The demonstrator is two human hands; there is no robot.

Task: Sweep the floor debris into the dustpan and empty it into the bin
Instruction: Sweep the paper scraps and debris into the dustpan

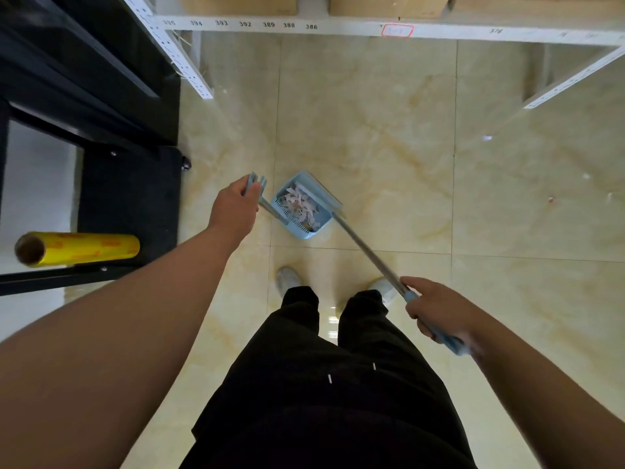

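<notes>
A light blue dustpan [323, 198] is on the beige tiled floor in front of my feet, holding a heap of pale paper scraps [299, 204]. My left hand [233, 208] is shut on the blue top of the dustpan's short handle, just left of the pan. My right hand [436, 313] is shut on the blue grip of a broom [365, 248]. Its metal pole slants down to the pan's right edge, and the broom head is not visible. A few small scraps [551, 199] lie on the floor far right.
A black cart [128, 198] stands at the left with a yellow roll of film [81, 248] on it. White numbered shelving [304, 27] with cardboard boxes crosses the top, and its posts [182, 62] reach the floor. My pale shoes [287, 279] stand just behind the pan.
</notes>
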